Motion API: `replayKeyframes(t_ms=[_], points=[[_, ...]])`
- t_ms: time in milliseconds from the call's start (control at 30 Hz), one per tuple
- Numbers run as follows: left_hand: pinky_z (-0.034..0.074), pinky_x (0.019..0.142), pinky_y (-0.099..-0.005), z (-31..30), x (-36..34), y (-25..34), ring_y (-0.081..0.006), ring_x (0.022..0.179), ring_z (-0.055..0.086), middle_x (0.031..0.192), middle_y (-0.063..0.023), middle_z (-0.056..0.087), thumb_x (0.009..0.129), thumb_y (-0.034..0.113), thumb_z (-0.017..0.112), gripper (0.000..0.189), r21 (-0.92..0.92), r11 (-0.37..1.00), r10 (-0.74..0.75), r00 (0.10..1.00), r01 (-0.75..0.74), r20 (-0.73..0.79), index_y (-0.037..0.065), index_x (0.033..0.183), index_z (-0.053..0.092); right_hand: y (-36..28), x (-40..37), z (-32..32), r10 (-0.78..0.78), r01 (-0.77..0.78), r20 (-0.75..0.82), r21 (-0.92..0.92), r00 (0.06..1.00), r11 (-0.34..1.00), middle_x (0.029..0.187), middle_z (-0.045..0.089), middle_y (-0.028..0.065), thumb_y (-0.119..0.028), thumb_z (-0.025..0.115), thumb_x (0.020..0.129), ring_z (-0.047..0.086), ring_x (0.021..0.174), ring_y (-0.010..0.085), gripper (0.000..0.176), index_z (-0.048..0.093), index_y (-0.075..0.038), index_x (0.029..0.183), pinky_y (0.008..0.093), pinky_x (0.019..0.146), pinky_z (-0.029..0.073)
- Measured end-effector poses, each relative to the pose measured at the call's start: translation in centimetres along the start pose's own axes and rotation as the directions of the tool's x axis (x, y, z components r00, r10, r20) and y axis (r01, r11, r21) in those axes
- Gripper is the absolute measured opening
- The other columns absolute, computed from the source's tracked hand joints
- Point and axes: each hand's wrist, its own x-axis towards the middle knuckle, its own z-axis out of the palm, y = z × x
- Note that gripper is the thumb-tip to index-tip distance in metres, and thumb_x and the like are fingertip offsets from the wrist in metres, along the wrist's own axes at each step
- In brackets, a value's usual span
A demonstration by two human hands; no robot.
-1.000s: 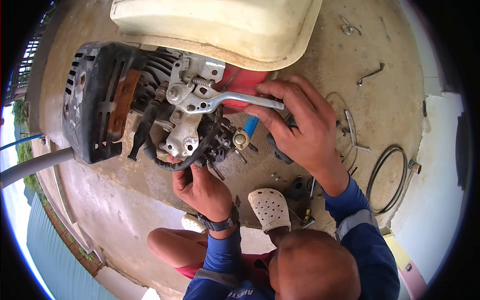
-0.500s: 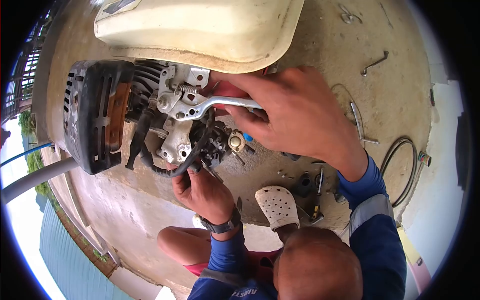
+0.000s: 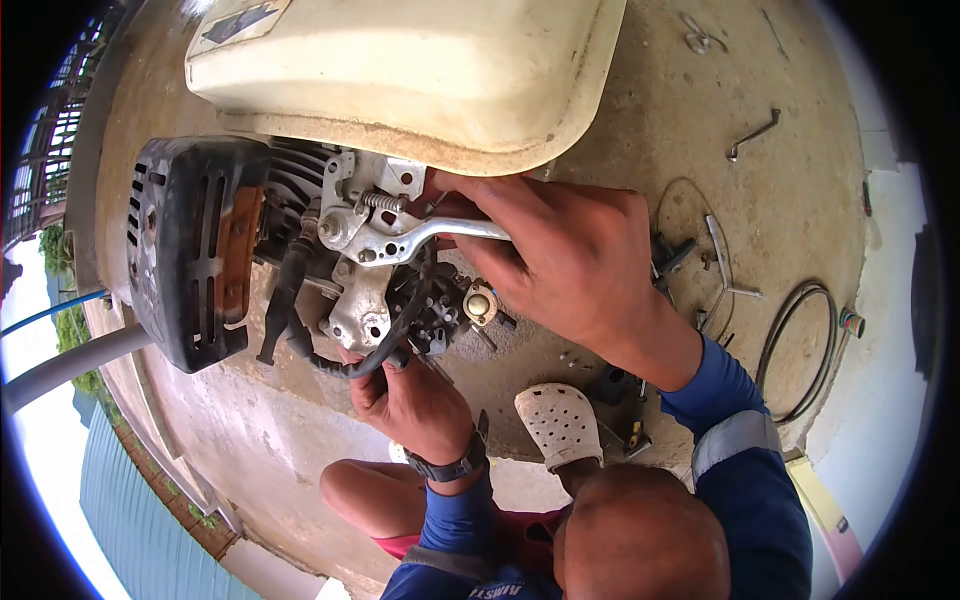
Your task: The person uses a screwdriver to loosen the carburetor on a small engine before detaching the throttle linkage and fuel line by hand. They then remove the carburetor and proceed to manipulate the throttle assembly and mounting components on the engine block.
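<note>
Silver lever (image 3: 440, 232) gripped by the right hand (image 3: 560, 260); left hand (image 3: 415, 400) (watch on wrist) clasps the black hose (image 3: 400, 325) beneath the engine (image 3: 190, 250)

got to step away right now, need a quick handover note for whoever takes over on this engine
Left hand: fingers closed on the black hose that loops under the engine.
Right hand: closed on the silver lever, just above the carburetor.
Things: the engine lies on the concrete floor, cream tank beside it, black cover at its end.
Done: small loose parts and a bent wrench lie out on the floor.
Left: hose, lever and carburetor all look attached to the engine.
</note>
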Motion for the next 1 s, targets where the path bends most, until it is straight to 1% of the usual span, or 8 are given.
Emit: replayKeyframes(t_ms=[67,133,167,233,433,500,733,1000], points=[[0.049,0.101,-0.0346,0.4,0.0,0.3,-0.0181,0.106,0.068,0.115,-0.0147,0.074,0.105,0.013,0.067,0.019,-0.016,1.000,0.005,1.000,-0.005,0.015,-0.002,0.116,0.069,0.0,0.0,-0.1,-0.015,0.015,-0.008,-0.005,1.000,1.000,0.093,0.078,0.0043,-0.016,0.087,0.077,0.075,0.071,0.0235,0.039,0.077,-0.015,0.115,0.0338,0.061,0.059],[0.049,0.082,-0.0257,0.7,0.1,0.4,-0.0109,0.090,0.064,0.102,-0.0096,0.073,0.103,0.015,0.072,0.021,0.048,0.999,0.012,0.996,-0.008,-0.085,-0.004,0.112,0.069,0.1,0.0,-0.2,-0.030,0.030,-0.018,-0.010,0.999,1.000,0.093,0.079,0.0049,-0.015,0.087,0.077,0.075,0.071,0.0234,0.039,0.078,-0.015,0.115,0.0336,0.061,0.059],[0.049,0.082,-0.0257,0.4,0.1,0.2,-0.0109,0.090,0.064,0.102,-0.0096,0.073,0.103,0.015,0.072,0.021,0.048,0.999,0.014,0.996,-0.010,-0.084,-0.004,0.112,0.069,0.3,0.0,-0.3,-0.030,0.030,0.002,-0.011,1.000,0.999,0.091,0.078,0.0052,-0.016,0.087,0.077,0.075,0.071,0.0235,0.038,0.078,-0.015,0.114,0.0337,0.061,0.059],[0.053,0.098,-0.0332,-0.4,0.2,-0.2,-0.0180,0.105,0.069,0.114,-0.0170,0.074,0.104,0.008,0.066,0.017,-0.003,1.000,0.011,0.999,-0.011,-0.035,-0.004,0.116,0.069,0.3,0.0,-0.4,-0.026,0.026,0.017,-0.013,1.000,1.000,0.090,0.078,0.0056,-0.016,0.087,0.077,0.075,0.070,0.0237,0.037,0.079,-0.015,0.114,0.0338,0.060,0.059],[0.053,0.100,-0.0345,-1.0,0.5,0.1,-0.0190,0.106,0.069,0.114,-0.0167,0.073,0.105,0.007,0.065,0.013,-0.041,0.998,0.054,0.993,-0.050,0.109,-0.004,0.112,0.067,0.5,-0.1,0.3,-0.027,0.027,-0.037,-0.011,0.999,1.000,0.084,0.077,0.0059,-0.016,0.087,0.076,0.073,0.067,0.0240,0.038,0.079,-0.015,0.114,0.0346,0.058,0.058],[0.053,0.101,-0.0342,-0.8,0.5,0.2,-0.0187,0.107,0.068,0.114,-0.0167,0.073,0.105,0.007,0.065,0.013,-0.047,0.997,0.067,0.991,-0.062,0.118,-0.004,0.112,0.067,1.1,-0.3,1.3,-0.103,0.092,-0.158,-0.075,0.982,0.993,0.066,0.062,-0.0022,-0.030,0.086,0.074,0.064,0.054,0.0182,0.046,0.073,-0.023,0.117,0.0341,0.046,0.048],[0.053,0.103,-0.0324,-1.3,0.7,0.3,-0.0179,0.108,0.068,0.113,-0.0170,0.072,0.104,0.005,0.065,0.011,-0.159,0.986,0.080,0.981,-0.053,0.174,-0.004,0.111,0.066,1.2,-0.8,1.6,-0.085,0.078,-0.150,-0.049,0.985,0.996,0.068,0.061,-0.0011,-0.029,0.089,0.070,0.064,0.055,0.0181,0.055,0.071,-0.020,0.121,0.0335,0.047,0.048],[0.054,0.102,-0.0324,-2.2,1.2,-0.1,-0.0181,0.108,0.069,0.112,-0.0166,0.073,0.104,0.002,0.064,0.010,-0.149,0.987,0.084,0.975,-0.054,0.204,-0.003,0.111,0.067,0.5,-0.5,-0.9,-0.030,0.028,-0.024,-0.086,0.999,0.996,0.075,0.060,-0.0003,-0.027,0.090,0.066,0.064,0.061,0.0189,0.065,0.069,-0.021,0.127,0.0351,0.051,0.051]])
